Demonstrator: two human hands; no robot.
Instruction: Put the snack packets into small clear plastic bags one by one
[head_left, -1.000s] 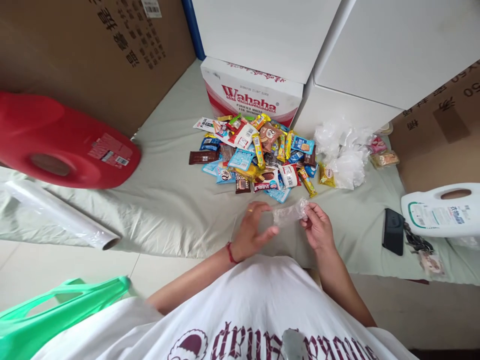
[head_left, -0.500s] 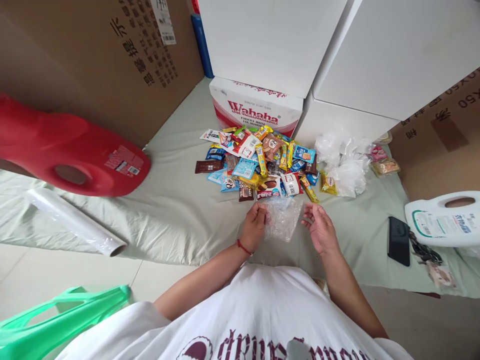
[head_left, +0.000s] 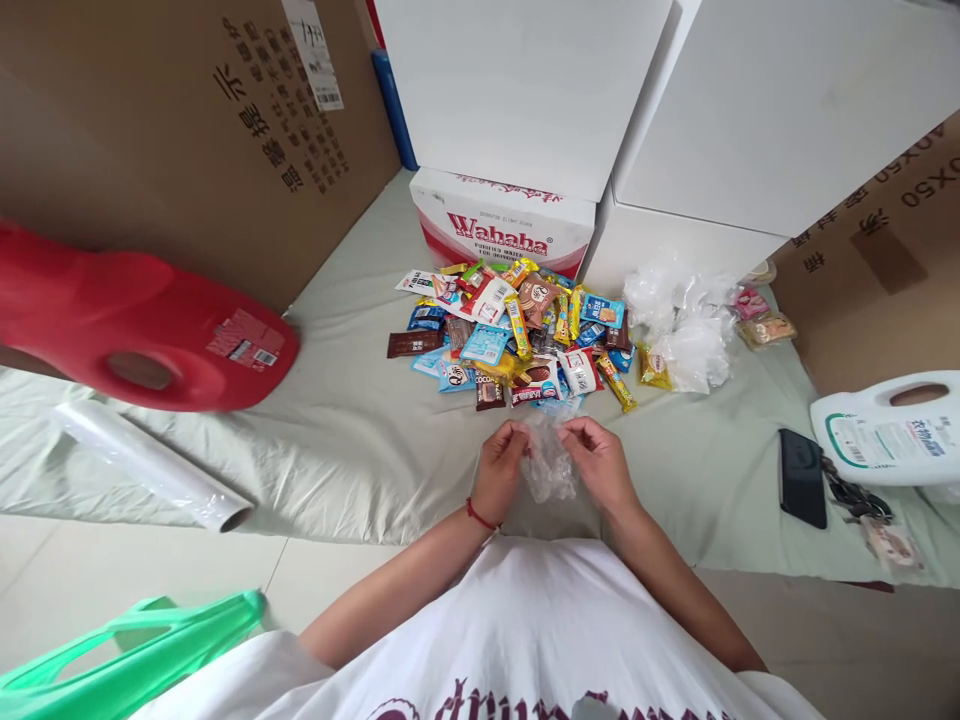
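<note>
Between my two hands hangs a clear plastic bag [head_left: 551, 462], crumpled and see-through. My left hand [head_left: 501, 462], with a red cord on its wrist, pinches the bag's left edge. On the other side, the fingers of my right hand [head_left: 598, 462] are closed on its right edge. Just beyond the bag lies a heap of wrapped snacks [head_left: 517, 330] in many colours. A yellow snack packet [head_left: 655, 367] lies at the right of the heap, beside a pile of clear plastic bags [head_left: 694, 335].
Behind the heap stands a Wahaba-style white and red carton [head_left: 510, 230] below white boxes [head_left: 517, 90]. A red jug [head_left: 150, 320] and a plastic-film roll [head_left: 154, 465] lie left. Rightward are a phone [head_left: 802, 478], keys [head_left: 855, 492] and a white bottle [head_left: 885, 430]. A green stool [head_left: 142, 650] stands lower left.
My right hand has moved left to the bag and closed on its edge. The bag is now gathered narrower between both hands. The view has shifted slightly.
</note>
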